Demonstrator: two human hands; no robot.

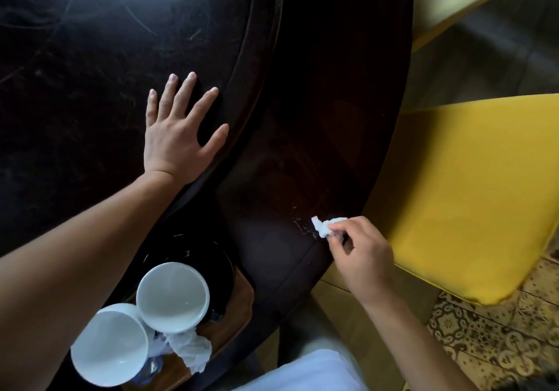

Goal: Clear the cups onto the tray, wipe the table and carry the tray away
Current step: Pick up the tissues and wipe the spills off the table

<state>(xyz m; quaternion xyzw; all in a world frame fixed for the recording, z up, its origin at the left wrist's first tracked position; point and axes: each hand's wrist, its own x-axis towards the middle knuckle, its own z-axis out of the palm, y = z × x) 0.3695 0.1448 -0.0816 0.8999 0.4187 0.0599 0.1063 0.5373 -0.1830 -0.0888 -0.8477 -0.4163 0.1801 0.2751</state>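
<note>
As fingers (334, 234) pinch crumpled tissue (325, 226) (white), glossy table (302, 118)

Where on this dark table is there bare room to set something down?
Bare: the dark raised centre disc beyond the flat left hand, and the outer ring between that hand and the right hand pinching the white tissue wad. Crowded: the wooden tray holding two white cups.

Dining room or restaurant setting, large round dark wooden table (317, 118) with raised inner turntable (121, 42) filling the left, yellow cushioned chairs (469, 194) at right, patterned floor tiles (499, 345) lower right, white cups (173, 295) lower left
</note>
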